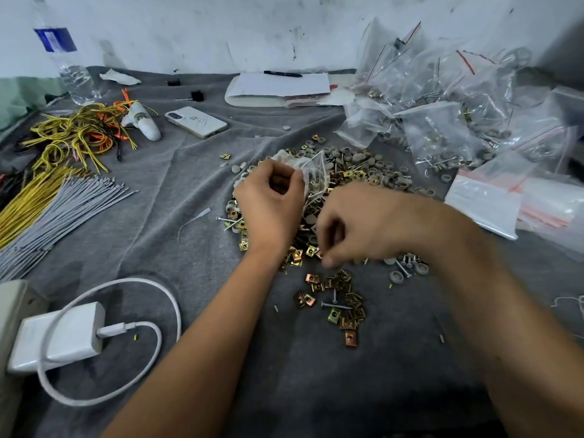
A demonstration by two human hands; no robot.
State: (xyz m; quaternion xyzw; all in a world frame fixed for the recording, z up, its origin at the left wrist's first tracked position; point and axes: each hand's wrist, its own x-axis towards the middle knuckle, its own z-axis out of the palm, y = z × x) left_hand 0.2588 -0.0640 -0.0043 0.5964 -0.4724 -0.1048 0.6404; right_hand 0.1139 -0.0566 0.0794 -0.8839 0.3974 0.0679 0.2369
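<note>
Many clips point(344, 298) and washers point(376, 173) crowd round; left fingers point(295, 181) grip bag point(316, 167), right fingers point(328, 230) curled, hold unclear.

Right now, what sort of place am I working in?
Probably an informal small-parts packing bench: a cloth-covered table with a heap of metal clips, nails and washers, a pile of filled zip bags, and a small clear bag held in the left grip.

Near the middle of the desk, the left hand point(268, 203) grips a small clear bag point(311, 170) of parts above a heap point(354, 175) of brass clips, nails and grey rings. Just beside it, the blurred right hand point(357, 226) curls its fingertips over the heap; whether it pinches anything is unclear. Filled bags point(442, 121) crowd the far right corner, and a charger point(60, 336) sits near the left edge.
</note>
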